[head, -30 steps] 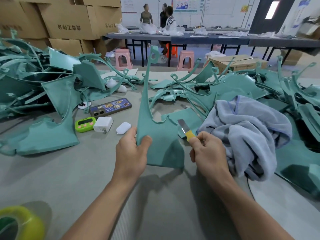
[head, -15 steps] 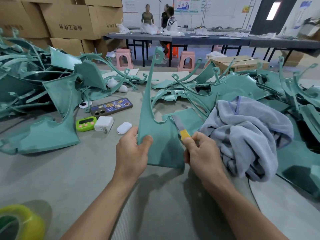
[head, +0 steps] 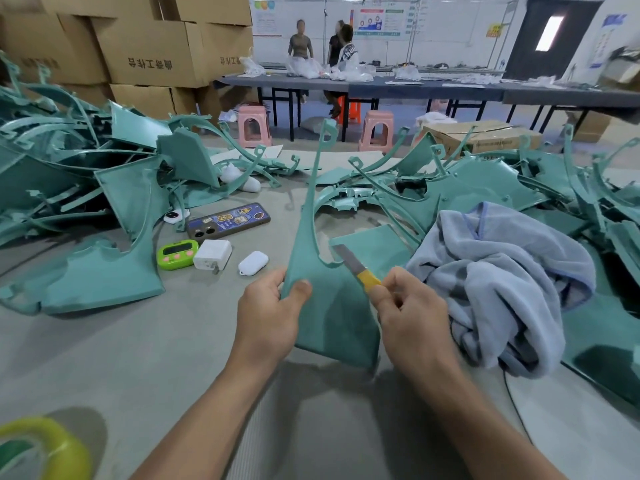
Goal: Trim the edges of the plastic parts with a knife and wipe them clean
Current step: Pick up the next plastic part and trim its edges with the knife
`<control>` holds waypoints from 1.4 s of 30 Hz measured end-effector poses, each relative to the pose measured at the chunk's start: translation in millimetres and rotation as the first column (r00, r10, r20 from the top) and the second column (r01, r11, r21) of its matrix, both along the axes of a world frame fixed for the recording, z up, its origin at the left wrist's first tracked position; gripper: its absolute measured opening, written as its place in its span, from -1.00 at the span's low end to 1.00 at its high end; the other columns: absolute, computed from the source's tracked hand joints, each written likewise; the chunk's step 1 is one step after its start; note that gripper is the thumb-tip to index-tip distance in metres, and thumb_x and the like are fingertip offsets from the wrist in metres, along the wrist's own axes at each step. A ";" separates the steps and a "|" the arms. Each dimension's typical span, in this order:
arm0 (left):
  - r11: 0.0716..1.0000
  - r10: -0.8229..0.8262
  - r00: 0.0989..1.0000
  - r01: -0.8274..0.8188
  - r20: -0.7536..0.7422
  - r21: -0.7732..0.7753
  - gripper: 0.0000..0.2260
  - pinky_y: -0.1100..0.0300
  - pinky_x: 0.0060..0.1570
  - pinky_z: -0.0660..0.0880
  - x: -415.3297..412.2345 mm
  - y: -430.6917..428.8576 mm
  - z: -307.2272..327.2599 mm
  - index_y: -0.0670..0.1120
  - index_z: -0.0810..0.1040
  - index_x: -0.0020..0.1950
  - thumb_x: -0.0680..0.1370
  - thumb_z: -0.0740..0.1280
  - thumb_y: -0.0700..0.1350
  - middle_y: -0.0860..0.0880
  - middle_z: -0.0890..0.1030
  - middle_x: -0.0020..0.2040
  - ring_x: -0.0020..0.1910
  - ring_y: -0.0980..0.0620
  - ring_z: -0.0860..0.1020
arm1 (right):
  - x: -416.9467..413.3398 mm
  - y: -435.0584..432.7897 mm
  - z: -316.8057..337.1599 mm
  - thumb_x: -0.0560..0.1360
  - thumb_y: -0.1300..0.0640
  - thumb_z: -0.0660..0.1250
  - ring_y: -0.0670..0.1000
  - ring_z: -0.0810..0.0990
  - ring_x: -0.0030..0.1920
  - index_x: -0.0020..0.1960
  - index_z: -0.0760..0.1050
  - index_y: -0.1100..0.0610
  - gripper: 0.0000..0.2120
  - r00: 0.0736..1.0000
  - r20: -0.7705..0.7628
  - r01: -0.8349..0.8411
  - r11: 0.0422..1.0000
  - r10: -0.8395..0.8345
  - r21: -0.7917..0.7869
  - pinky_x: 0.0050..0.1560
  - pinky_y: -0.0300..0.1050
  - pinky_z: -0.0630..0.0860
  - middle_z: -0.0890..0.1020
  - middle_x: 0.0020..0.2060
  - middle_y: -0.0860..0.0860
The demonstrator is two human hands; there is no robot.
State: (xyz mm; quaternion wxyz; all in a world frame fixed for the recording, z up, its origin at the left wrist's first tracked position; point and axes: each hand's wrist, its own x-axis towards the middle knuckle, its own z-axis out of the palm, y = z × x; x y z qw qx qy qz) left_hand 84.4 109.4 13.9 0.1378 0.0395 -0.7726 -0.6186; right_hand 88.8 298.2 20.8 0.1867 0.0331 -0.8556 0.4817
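A teal plastic part with a long thin arm pointing up stands upright on the grey table in front of me. My left hand grips its left edge, thumb on the near face. My right hand holds a yellow-handled knife whose blade lies against the part's right edge, near the curved notch. A grey-blue cloth lies bunched just right of my right hand.
Piles of teal parts cover the left and right of the table. A phone, green timer, white charger and earbud case lie left of the part. A tape roll sits at bottom left. Cardboard boxes, stools and people stand behind.
My right hand has slid the knife left along the part's right edge, bringing the blade up to the notch. My left hand keeps its grip.
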 end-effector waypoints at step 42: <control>0.895 -0.443 0.770 0.410 0.459 0.177 -0.89 0.16 -0.21 0.62 7.6 -12.4 10.2 -0.10 0.77 -0.06 0.55 0.45 -0.12 -0.16 0.75 -0.08 -0.13 -0.13 0.73 | -15.1 44.4 10.3 0.58 0.04 0.39 -0.07 0.48 -0.43 -0.24 0.55 0.03 -0.78 0.958 -0.140 0.269 0.954 -0.251 0.131 -0.33 -0.08 0.48 0.57 -0.47 -0.09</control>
